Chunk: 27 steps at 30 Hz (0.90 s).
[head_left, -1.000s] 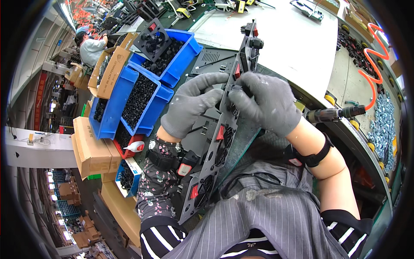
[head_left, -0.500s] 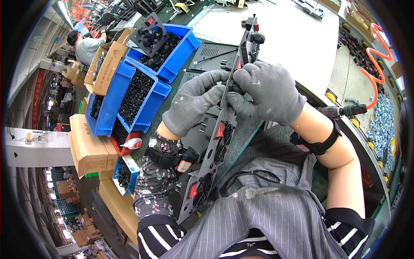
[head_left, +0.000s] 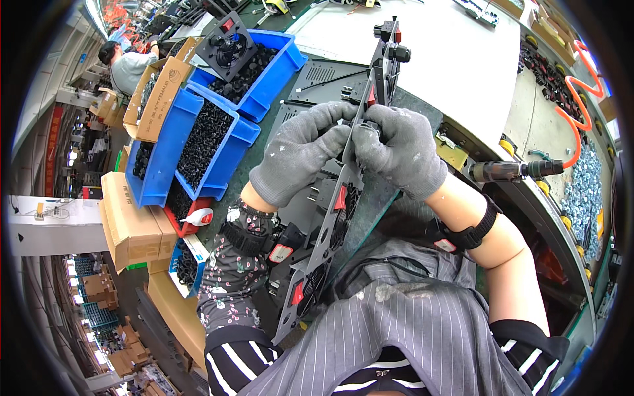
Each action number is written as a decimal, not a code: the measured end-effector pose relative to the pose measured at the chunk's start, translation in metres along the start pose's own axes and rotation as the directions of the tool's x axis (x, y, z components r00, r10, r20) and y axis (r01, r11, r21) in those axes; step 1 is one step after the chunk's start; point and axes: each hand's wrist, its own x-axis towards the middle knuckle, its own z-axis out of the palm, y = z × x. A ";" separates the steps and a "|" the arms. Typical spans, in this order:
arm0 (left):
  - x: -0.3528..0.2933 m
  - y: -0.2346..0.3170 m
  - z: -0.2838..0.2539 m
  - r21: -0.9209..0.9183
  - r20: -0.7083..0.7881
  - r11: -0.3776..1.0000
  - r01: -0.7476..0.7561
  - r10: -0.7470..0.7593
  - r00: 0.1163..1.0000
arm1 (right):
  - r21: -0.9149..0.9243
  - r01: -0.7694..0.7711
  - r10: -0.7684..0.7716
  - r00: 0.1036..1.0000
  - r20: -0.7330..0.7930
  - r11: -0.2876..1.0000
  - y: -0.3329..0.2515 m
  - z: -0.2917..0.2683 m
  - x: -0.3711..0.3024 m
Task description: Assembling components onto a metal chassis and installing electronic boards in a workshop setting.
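Left hand (head_left: 290,155): fingers against one face of the grey panel (head_left: 330,224); right hand (head_left: 403,148): fingers bunched at the opposite face. Whether either clamps anything cannot be told. Panel stands tilted between them; uneven pressure could tip it

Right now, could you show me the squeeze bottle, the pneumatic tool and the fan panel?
Squeeze bottle (head_left: 197,216), head view: its white body.
Pneumatic tool (head_left: 495,172), head view: its barrel.
Fan panel (head_left: 348,176), head view: bare gray metal near its middle.
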 end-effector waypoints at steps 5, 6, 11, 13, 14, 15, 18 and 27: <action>0.000 -0.001 0.000 0.094 -0.056 0.993 -0.072 0.077 0.995 | 0.064 -0.063 0.060 0.997 0.044 0.996 -0.003 -0.001 -0.002; 0.000 0.001 0.000 0.071 -0.046 0.996 -0.057 0.060 0.997 | 0.123 -0.117 0.109 0.992 0.069 0.986 -0.002 -0.001 -0.003; -0.018 0.033 -0.021 0.409 -0.170 0.912 0.014 0.061 0.984 | 0.067 0.017 -0.027 0.989 0.143 0.998 0.015 -0.013 -0.009; -0.044 0.037 -0.035 0.302 -0.305 0.952 -0.051 0.147 0.941 | 0.225 -0.121 0.066 0.969 0.238 0.967 0.003 -0.015 -0.021; -0.056 0.031 -0.041 0.279 -0.326 0.959 -0.048 0.142 0.935 | 0.276 -0.285 0.195 0.930 0.312 0.918 0.013 -0.016 -0.029; -0.072 0.026 -0.048 0.267 -0.314 0.961 0.066 0.022 0.949 | 0.315 -0.442 0.304 0.864 0.401 0.840 0.023 -0.012 -0.036; -0.118 -0.001 -0.056 0.547 -0.187 0.829 0.114 -0.012 0.982 | 0.190 -0.463 0.308 0.793 0.526 0.866 0.037 0.001 -0.059; -0.169 -0.054 -0.006 0.892 -0.148 0.436 0.118 0.036 0.988 | 0.286 -0.681 0.464 0.692 0.552 0.674 0.031 0.001 -0.064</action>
